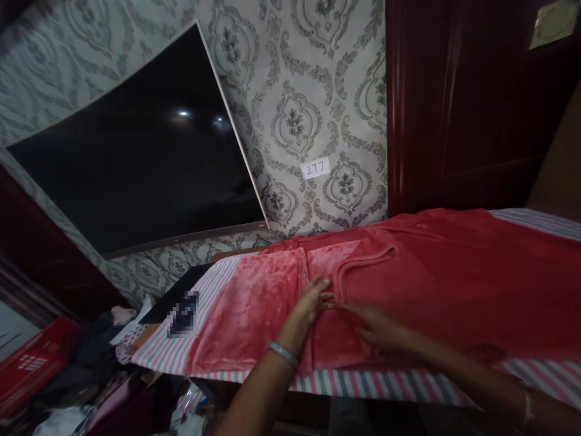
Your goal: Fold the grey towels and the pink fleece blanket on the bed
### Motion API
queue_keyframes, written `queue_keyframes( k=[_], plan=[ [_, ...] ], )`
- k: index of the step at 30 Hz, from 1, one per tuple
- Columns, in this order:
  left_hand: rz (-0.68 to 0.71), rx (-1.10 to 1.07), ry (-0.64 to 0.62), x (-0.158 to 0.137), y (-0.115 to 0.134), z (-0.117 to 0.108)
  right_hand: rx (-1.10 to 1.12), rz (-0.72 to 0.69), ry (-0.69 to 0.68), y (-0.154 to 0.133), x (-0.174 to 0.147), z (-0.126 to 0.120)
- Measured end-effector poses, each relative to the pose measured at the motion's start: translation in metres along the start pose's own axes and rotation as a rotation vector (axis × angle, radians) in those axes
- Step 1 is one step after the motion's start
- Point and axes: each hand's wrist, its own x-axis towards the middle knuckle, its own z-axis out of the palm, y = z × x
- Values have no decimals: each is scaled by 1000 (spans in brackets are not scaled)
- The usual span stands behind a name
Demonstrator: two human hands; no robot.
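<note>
A red plush blanket (436, 284) lies across a striped cloth (363, 385), with its left part folded over so that a paler, shiny side (254, 297) shows. A hemmed edge of the blanket curves near the middle. My left hand (318, 297), with a silvery bracelet at the wrist, rests on the blanket beside the fold, fingers apart. Close to its right, my right hand (379, 325) reaches across the blanket with fingers stretched toward my left hand and thumb apart. Its fingertips are slightly blurred at the cloth; no cloth visibly lies between them.
A large black television (154, 145) hangs on the patterned wall (299, 72) behind, near a paper label (315, 168). Dark red wood panelling (463, 109) stands at the right. A red basket (40, 363) and heaped clothes (109, 393) fill the lower left.
</note>
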Motion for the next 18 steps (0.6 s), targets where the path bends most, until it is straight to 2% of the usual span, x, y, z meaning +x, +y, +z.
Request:
queue_keyframes(
  k=[2, 5, 8, 10, 13, 18],
  plan=[
    [127, 191, 15, 4, 3, 11, -19, -16, 12, 10, -15, 5],
    [387, 555, 14, 17, 18, 40, -61, 9, 38, 12, -34, 6],
    [505, 828, -51, 33, 32, 72, -85, 55, 45, 6, -47, 10],
    [480, 873, -57, 44, 38, 88, -79, 77, 80, 2, -51, 15],
    [382, 779, -4, 61, 39, 98, -66, 122, 178, 2, -52, 23],
    [286, 553, 122, 94, 44, 86, -90, 90, 309, 1, -49, 25]
  ],
)
